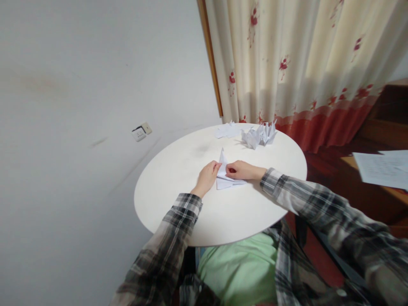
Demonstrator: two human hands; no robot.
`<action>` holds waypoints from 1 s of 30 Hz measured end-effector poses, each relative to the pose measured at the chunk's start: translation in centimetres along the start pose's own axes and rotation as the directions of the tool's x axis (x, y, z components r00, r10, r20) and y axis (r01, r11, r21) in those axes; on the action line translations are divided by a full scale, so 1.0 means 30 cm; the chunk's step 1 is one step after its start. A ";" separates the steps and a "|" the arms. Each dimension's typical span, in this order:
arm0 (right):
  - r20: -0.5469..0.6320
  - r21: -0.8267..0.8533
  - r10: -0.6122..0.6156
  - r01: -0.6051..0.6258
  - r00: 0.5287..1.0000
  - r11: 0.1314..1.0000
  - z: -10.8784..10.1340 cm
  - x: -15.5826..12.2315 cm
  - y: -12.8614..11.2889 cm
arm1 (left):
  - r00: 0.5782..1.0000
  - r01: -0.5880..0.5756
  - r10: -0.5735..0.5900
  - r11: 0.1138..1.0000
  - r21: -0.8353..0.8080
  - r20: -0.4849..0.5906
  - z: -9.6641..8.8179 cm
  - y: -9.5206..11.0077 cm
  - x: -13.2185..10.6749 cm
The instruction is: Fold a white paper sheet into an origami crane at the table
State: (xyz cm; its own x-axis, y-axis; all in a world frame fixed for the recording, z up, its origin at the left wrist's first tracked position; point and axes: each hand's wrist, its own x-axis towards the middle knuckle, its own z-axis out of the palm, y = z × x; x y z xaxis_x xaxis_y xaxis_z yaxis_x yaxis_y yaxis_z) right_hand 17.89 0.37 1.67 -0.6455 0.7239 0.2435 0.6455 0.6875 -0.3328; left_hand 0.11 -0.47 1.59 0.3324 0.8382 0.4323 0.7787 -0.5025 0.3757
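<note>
A partly folded sheet of white paper lies on the round white table, with a narrow point of it standing up at the far end. My left hand pinches the paper's left edge between thumb and fingers. From the right, my right hand presses on the paper with its fingers curled in; its fingertips rest against the folded layers. Beyond the hands, at the table's far right, stand several folded white paper figures that look like cranes. Left of them lie flatter pieces of white paper.
The round white table sits close to the wall with a socket. A flowered curtain hangs behind it. To the right, printed sheets lie on a wooden surface.
</note>
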 end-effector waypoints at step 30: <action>0.018 0.019 -0.003 0.003 1.000 1.000 -0.002 -0.002 -0.004 | 0.997 0.075 -0.072 0.995 0.060 -0.039 -0.009 0.013 -0.003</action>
State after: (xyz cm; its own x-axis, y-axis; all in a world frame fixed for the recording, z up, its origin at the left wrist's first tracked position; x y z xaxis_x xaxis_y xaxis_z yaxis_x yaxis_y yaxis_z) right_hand 17.86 0.25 1.76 -0.6550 0.7204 0.2280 0.6357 0.6884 -0.3493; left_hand 0.25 -0.81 1.91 0.2539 0.8634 0.4359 0.8316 -0.4250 0.3574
